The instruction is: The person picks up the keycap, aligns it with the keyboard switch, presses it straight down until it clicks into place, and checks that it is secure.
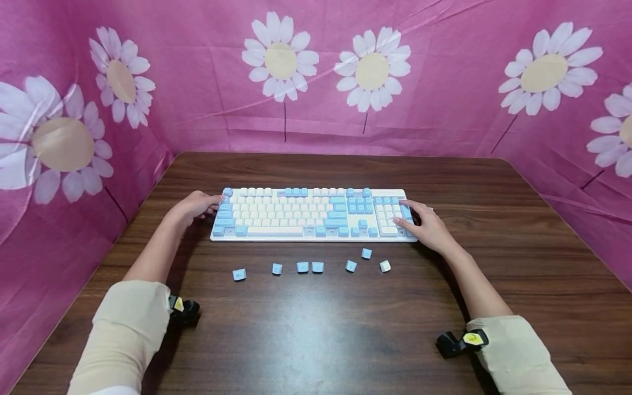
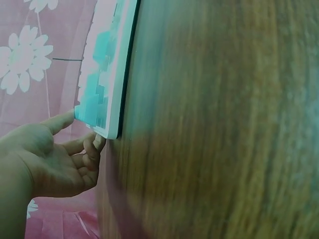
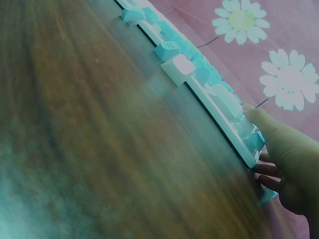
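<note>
A white keyboard (image 1: 306, 208) with white and light-blue keycaps lies lengthwise across the wooden table. At its left end, my left hand (image 1: 196, 205) grips the edge; the left wrist view shows the thumb (image 2: 62, 121) at the corner key and the other fingers curled by the side. My right hand (image 1: 428, 226) holds the opposite end, its thumb over the number pad and its fingers along the outer edge. Several key positions have no cap, including one in the top row and one near the lower right corner.
Several loose blue keycaps (image 1: 303, 267) and a white keycap (image 1: 385, 266) lie in front of the keyboard. Another small blue piece (image 3: 269, 195) shows just beyond my right fingers. A pink flowered cloth (image 1: 326, 126) hangs behind the wooden table (image 1: 306, 329).
</note>
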Available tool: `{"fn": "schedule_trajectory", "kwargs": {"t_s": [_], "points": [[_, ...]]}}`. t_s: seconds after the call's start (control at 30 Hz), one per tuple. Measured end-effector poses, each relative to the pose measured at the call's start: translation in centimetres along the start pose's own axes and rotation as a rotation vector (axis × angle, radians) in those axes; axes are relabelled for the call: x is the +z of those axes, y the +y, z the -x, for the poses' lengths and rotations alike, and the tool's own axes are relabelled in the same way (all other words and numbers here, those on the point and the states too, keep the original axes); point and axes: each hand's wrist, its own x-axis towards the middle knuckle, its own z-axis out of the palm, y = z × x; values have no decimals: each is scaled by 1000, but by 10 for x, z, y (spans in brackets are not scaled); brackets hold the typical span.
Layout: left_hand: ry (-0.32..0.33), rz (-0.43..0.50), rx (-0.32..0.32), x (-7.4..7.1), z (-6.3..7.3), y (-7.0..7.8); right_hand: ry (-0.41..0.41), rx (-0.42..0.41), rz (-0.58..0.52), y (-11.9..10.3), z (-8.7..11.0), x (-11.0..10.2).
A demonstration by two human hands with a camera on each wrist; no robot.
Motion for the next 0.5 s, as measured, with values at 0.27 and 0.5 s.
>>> {"fn": "schedule_trajectory", "kwargs": {"t_s": [0.27, 0.5], "points": [[15, -29, -1, 0, 0, 1, 9, -12, 2, 2, -1, 1], [8, -23, -37, 2, 1, 2, -1, -2, 3, 0, 0, -1]]}}
